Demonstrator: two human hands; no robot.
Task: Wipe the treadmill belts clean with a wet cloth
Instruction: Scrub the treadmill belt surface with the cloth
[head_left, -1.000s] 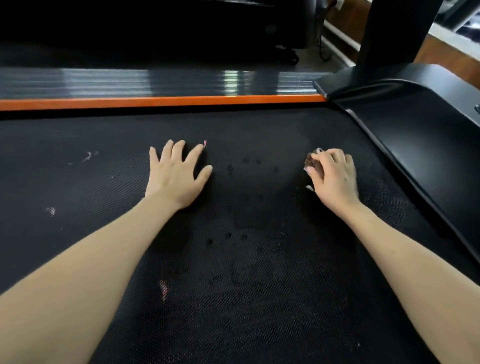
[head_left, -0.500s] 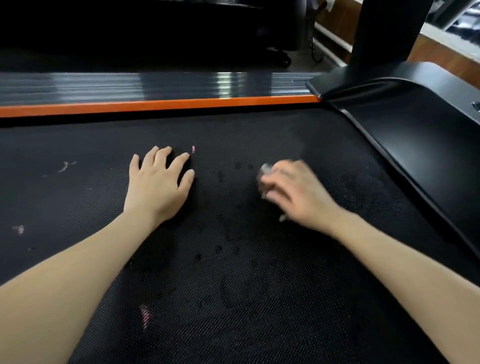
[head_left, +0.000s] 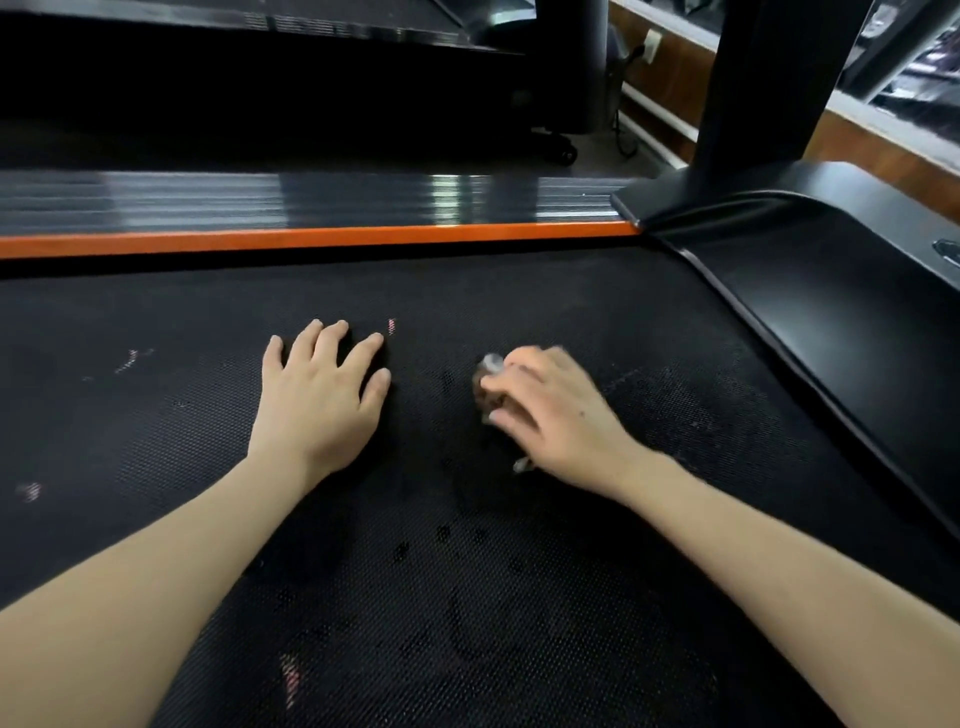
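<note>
A black textured treadmill belt (head_left: 467, 597) fills the lower view, with dark wet spots and a few pale marks on it. My left hand (head_left: 319, 400) lies flat on the belt, fingers straight and spread. To its right, my right hand (head_left: 550, 415) grips a small crumpled cloth (head_left: 488, 387), dark with pale edges, and presses it on the belt. Most of the cloth is hidden under the fingers; the hand is motion-blurred.
An orange strip (head_left: 311, 239) and a glossy ribbed side rail (head_left: 311, 200) border the belt's far edge. A black motor cover (head_left: 841, 322) and upright post (head_left: 769, 83) rise at the right. Another dark machine stands behind.
My right hand has swept the cloth leftward across the belt toward the left hand. The left hand stays flat in the same spot.
</note>
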